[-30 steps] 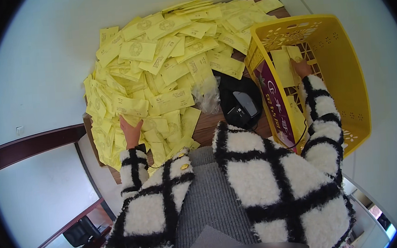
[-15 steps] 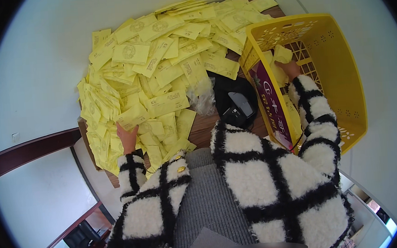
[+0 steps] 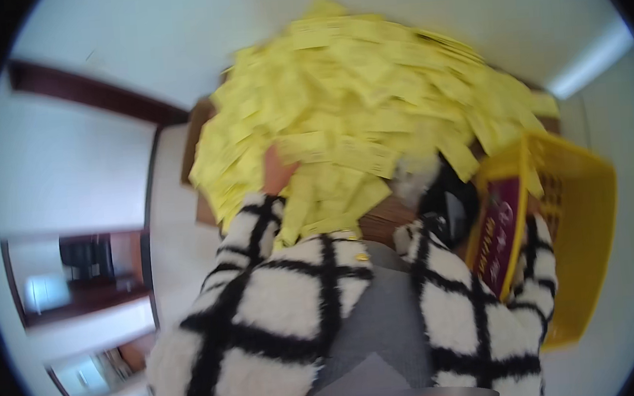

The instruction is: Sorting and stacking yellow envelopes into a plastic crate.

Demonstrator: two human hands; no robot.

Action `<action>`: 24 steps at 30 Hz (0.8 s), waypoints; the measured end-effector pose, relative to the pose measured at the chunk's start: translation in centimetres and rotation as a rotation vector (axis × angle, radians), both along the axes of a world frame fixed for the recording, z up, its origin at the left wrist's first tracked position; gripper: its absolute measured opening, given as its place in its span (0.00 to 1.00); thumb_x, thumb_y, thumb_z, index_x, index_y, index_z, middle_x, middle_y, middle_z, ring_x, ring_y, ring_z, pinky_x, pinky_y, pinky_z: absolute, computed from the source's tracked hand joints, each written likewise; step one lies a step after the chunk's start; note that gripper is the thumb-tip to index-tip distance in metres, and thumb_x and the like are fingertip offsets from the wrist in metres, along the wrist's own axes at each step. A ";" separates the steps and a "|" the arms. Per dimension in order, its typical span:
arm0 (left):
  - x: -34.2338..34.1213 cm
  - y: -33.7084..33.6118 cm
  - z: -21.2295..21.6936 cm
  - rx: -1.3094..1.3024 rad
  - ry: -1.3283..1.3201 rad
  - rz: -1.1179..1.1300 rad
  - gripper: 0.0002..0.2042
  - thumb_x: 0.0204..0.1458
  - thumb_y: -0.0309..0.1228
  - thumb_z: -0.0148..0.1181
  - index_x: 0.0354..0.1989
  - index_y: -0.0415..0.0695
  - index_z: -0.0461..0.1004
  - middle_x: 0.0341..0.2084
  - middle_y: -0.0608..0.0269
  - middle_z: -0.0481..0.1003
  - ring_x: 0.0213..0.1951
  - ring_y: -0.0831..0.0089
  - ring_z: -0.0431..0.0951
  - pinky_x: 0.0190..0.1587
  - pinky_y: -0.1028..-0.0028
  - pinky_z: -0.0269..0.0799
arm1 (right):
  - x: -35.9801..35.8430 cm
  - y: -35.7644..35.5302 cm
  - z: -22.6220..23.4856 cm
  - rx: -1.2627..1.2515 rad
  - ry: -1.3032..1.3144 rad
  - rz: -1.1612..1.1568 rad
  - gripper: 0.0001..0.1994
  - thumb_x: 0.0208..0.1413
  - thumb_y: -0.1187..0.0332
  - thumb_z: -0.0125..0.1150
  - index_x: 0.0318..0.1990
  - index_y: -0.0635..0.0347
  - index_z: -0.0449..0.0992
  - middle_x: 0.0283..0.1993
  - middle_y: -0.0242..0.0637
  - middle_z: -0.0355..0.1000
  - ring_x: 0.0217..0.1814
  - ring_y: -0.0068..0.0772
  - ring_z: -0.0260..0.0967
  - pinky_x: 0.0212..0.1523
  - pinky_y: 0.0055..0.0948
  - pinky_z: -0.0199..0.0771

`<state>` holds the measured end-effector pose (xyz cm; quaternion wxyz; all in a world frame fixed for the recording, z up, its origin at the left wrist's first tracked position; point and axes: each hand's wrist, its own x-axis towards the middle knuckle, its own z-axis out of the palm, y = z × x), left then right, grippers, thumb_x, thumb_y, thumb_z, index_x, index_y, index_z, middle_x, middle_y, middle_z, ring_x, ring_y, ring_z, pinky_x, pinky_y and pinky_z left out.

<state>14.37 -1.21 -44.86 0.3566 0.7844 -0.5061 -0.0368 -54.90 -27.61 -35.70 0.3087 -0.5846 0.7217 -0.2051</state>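
A broad heap of yellow paper packets (image 3: 337, 70) covers the brown wooden table. At the heap's near left side, my left hand (image 3: 278, 171) is closed on the edge of a yellow packet (image 3: 304, 147), thumb toward the right. The picture is blurred by motion. On the right stands a tilted yellow plastic basket (image 3: 587, 229) with pierced walls. My right hand (image 3: 534, 205) is down inside it, mostly hidden behind its near wall and blurred, so its grip does not show. Yellow paper shows just beyond its fingers.
A purple printed panel (image 3: 497, 236) lies against the basket's left side. Between basket and heap sit a black bag (image 3: 440, 196) and a crumpled clear plastic bag (image 3: 413, 175). A cardboard box edge (image 3: 197, 137) shows at the heap's left. White walls stand behind and right.
The view has swung left, so heap and basket appear further right. My right hand has sunk lower behind the basket wall. The left hand stays at the heap's near left part.
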 end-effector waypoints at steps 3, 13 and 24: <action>-2.3 -1.0 2.7 -0.044 0.083 0.086 0.39 0.36 0.39 0.69 0.59 0.37 0.61 0.55 0.40 0.62 0.58 0.47 0.59 0.61 0.57 0.56 | -1.9 1.1 0.3 0.131 -0.272 -0.194 0.24 0.57 0.54 0.53 0.57 0.57 0.69 0.55 0.47 0.69 0.53 0.48 0.69 0.52 0.41 0.69; 0.0 9.6 0.1 0.161 -0.039 0.658 0.44 0.38 0.49 0.67 0.62 0.40 0.57 0.59 0.31 0.55 0.61 0.36 0.52 0.63 0.51 0.48 | 0.5 -1.2 1.2 0.324 -0.572 -0.269 0.22 0.58 0.57 0.54 0.55 0.60 0.70 0.53 0.45 0.71 0.49 0.43 0.71 0.48 0.38 0.72; 1.4 17.9 0.7 0.514 0.564 1.016 0.60 0.33 0.69 0.60 0.70 0.49 0.38 0.66 0.34 0.39 0.66 0.33 0.41 0.65 0.48 0.43 | -0.4 -1.6 2.8 0.348 -0.687 -0.268 0.20 0.58 0.60 0.56 0.54 0.62 0.70 0.51 0.43 0.72 0.45 0.39 0.73 0.43 0.34 0.75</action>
